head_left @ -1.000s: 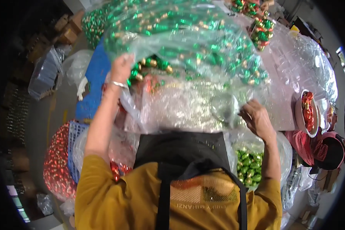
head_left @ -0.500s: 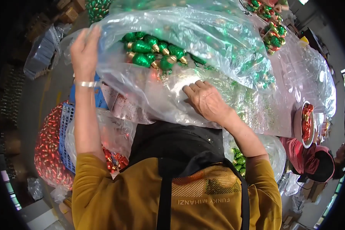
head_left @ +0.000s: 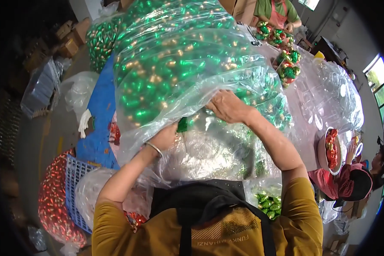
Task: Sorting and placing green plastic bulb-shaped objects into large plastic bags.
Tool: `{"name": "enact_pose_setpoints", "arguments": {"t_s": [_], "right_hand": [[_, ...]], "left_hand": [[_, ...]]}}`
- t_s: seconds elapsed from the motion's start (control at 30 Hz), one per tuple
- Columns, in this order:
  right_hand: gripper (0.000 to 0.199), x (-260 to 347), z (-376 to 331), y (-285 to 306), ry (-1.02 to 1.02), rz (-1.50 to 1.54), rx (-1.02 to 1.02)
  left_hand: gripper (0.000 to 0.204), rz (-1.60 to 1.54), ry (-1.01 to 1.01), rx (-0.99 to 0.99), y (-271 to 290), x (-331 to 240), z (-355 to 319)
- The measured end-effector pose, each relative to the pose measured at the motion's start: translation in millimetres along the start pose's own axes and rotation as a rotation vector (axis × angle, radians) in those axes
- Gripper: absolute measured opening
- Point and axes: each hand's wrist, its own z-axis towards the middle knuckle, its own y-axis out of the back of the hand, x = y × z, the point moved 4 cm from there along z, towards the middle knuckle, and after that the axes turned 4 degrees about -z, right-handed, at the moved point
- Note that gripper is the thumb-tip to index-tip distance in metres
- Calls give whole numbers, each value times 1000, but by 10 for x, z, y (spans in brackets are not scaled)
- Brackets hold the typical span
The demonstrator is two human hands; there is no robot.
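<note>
A large clear plastic bag (head_left: 166,68) full of shiny green bulb-shaped ornaments with gold caps lies across the table before me. At its near opening, my right hand (head_left: 228,106) has its fingers curled over the plastic edge and grips it. My left hand (head_left: 164,136), with a bracelet on the wrist, reaches in under the raised film left of it. By its fingertips a green ornament (head_left: 182,124) shows in part; the fingers are mostly hidden, so their hold cannot be made out. Crumpled clear plastic sheeting (head_left: 209,151) lies below both hands.
A red-filled bag (head_left: 57,200) and blue crate (head_left: 74,187) stand at left. Green ornaments (head_left: 269,205) lie in plastic near my right side. A tub (head_left: 324,149) holds red ornaments. One co-worker (head_left: 345,181) is at right, another (head_left: 279,13) at far right, by red-green ornament clusters (head_left: 288,66).
My left hand has come down and right, from the raised film at upper left into the bag's opening. My right hand now grips the bag's edge; the bulging bag shows more fully.
</note>
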Motion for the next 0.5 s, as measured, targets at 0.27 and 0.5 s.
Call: {"name": "enact_pose_setpoints", "arguments": {"t_s": [0.27, 0.5], "right_hand": [[49, -367, 283, -245, -59, 247, 123], [46, -1119, 381, -307, -202, -713, -234]], "left_hand": [[48, 797, 193, -486, 547, 749, 822], [53, -273, 161, -444, 1100, 2480, 1093]]}}
